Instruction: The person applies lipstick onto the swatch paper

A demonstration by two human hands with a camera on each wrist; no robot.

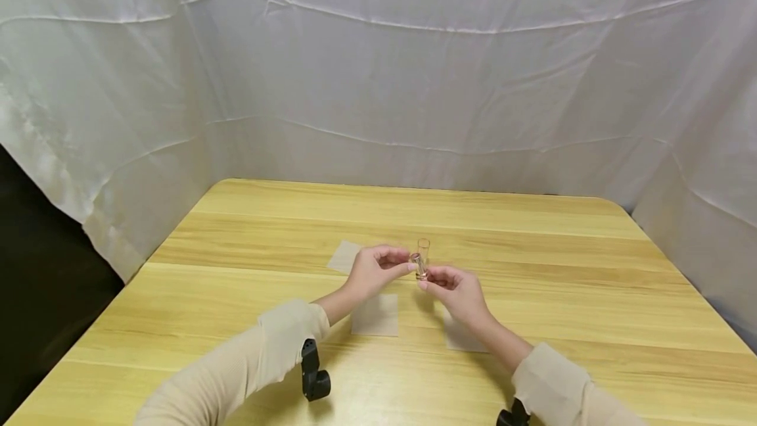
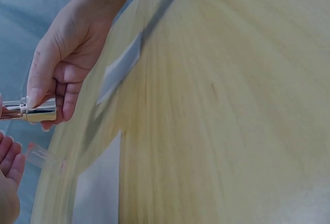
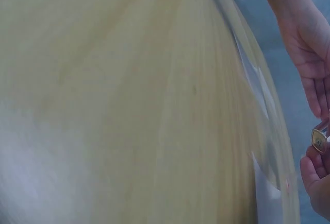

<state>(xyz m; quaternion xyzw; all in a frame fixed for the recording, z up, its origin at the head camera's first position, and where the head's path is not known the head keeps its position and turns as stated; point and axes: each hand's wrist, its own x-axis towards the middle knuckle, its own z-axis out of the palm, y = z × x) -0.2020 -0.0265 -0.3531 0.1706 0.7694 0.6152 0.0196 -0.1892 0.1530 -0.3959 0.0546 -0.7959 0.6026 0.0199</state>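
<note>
Close together over the middle of the table, both hands meet at a small shiny lipstick tube [image 1: 420, 268]. My right hand [image 1: 461, 291] grips its lower end between thumb and fingers. In the left wrist view, that end of the lipstick tube [image 2: 41, 112] shows gold, with a silver middle. A small label marks its gold base [image 3: 319, 140] in the right wrist view. My left hand [image 1: 375, 271] pinches the upper end with thumb and fingertips, its other fingers held off. Just behind stands a clear cylinder [image 1: 424, 245] with a reddish rim, partly hidden by the tube.
Three pale square sheets lie on the wooden table [image 1: 562, 248]: one sheet [image 1: 343, 257] behind the left hand, another sheet [image 1: 375, 315] in front, and a third sheet [image 1: 462, 337] partly under the right forearm. White cloth [image 1: 414, 84] hangs around the back and sides.
</note>
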